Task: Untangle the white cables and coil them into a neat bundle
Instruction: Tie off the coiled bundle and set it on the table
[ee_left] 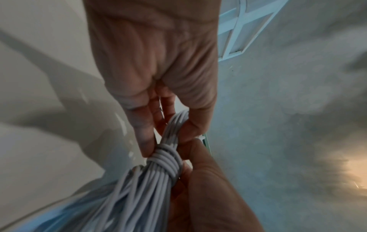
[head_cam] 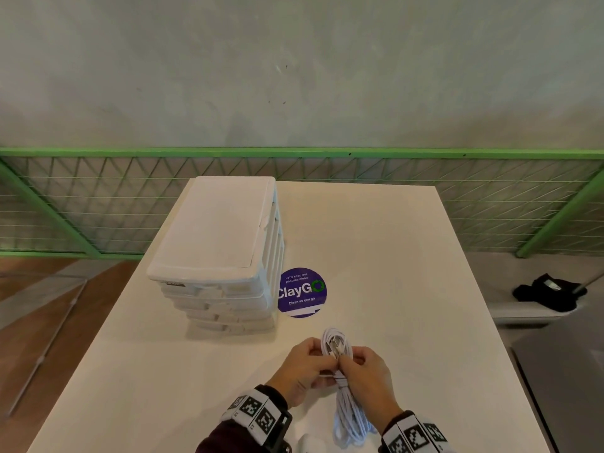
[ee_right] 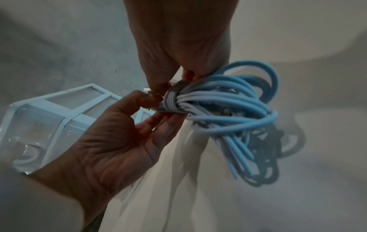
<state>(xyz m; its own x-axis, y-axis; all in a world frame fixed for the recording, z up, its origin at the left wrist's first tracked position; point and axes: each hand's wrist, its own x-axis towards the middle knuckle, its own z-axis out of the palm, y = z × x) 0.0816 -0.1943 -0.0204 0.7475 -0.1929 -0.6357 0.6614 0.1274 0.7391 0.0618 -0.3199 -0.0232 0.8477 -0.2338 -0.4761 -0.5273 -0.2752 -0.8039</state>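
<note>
Coiled cable bundle point(head_cam: 343, 387) (both hands point(head_cam: 302, 367))

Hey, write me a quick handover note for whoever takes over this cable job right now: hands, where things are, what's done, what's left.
Left hand: fingers pinch the cable bundle at its wrapped waist, from the left.
Right hand: grips the same waist from the right; its fingers sit near the cable end.
Bundle: held just above the table, near the front edge, loops hanging toward the person. The drawer unit and round sticker lie beyond it.
Done: cable coiled, several turns wrapped round the middle.
Left: probably tuck the loose end in and set the bundle down. Whether the wrap is secured cannot be told.
</note>
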